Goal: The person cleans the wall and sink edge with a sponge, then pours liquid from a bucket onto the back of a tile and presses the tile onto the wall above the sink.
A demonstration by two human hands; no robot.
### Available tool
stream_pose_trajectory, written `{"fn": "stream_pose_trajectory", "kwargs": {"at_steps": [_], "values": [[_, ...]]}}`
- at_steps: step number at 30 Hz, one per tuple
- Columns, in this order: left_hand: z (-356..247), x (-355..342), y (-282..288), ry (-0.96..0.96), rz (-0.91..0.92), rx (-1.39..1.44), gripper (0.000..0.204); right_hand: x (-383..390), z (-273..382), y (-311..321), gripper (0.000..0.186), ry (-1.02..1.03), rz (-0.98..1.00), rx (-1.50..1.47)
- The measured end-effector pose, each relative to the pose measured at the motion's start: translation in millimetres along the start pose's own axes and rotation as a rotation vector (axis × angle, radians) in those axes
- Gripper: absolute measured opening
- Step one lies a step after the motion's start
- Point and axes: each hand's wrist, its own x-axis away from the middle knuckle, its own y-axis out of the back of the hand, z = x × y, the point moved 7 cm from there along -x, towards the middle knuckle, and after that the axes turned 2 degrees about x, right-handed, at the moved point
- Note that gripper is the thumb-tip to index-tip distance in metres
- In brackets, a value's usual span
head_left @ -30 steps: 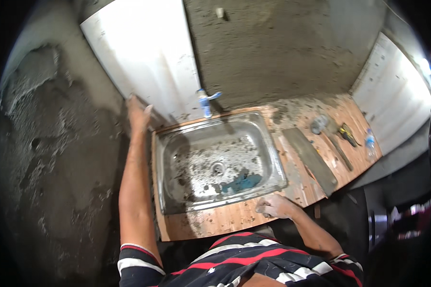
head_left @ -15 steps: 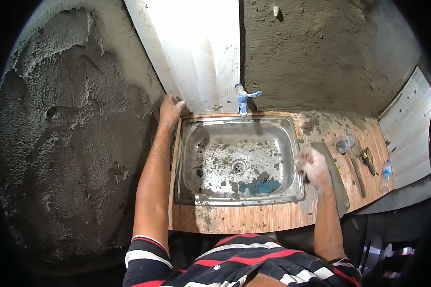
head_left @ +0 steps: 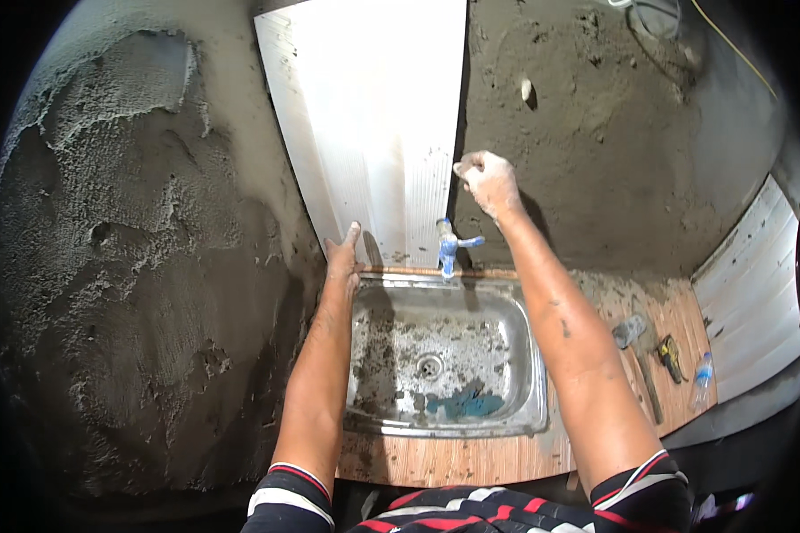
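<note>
A tall white ribbed panel (head_left: 369,107) stands against the back wall above the worktop. My left hand (head_left: 343,249) rests at its lower left, thumb and fingers apart against the panel. My right hand (head_left: 487,182), dusted pale, is raised beside the panel's right edge with fingers curled; anything inside them is too small to make out. Below it sits a blue-handled tap (head_left: 449,245). The steel sink (head_left: 435,329), spattered with mortar and holding a blue-green patch, is set into a wood-look worktop (head_left: 471,457).
Rough grey plaster (head_left: 125,266) covers the left wall. On the right worktop lie a mallet (head_left: 629,330), a yellow-black tool (head_left: 669,355) and a plastic bottle (head_left: 704,377). A second white panel (head_left: 746,293) leans at right; a yellow cable (head_left: 733,44) runs above.
My right hand has risen from the worktop's front, past the sink's right rim, to beside the panel's edge. My left hand stays at the panel's lower left. The whole view has shifted.
</note>
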Motion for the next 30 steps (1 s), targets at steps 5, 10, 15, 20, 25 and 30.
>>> {"fn": "stream_pose_trajectory", "kwargs": {"at_steps": [5, 10, 15, 20, 25, 30], "values": [[-24.6, -4.7, 19.6, -0.054, 0.001, -0.054, 0.124, -2.9, 6.7, -33.4, 0.040, -0.002, 0.020, 0.034], [-27.9, 3.0, 17.6, -0.086, -0.124, -0.101, 0.125, -1.6, 26.3, -32.0, 0.041, 0.118, 0.011, 0.264], [-28.7, 9.4, -0.2, -0.081, -0.082, -0.123, 0.125, -6.4, 28.8, -27.7, 0.039, 0.140, -0.002, 0.315], [-24.0, 3.5, -9.5, -0.222, -0.081, 0.001, 0.125, -4.4, 26.2, -25.4, 0.037, 0.215, -0.031, 0.261], [-8.0, -26.5, 11.4, -0.293, -0.194, -0.062, 0.122, -4.1, 32.3, -26.8, 0.036, 0.235, -0.042, 0.253], [4.1, -19.9, -0.1, -0.254, -0.219, -0.294, 0.133, -5.1, 31.7, -24.5, 0.035, 0.172, 0.050, 0.315]]}}
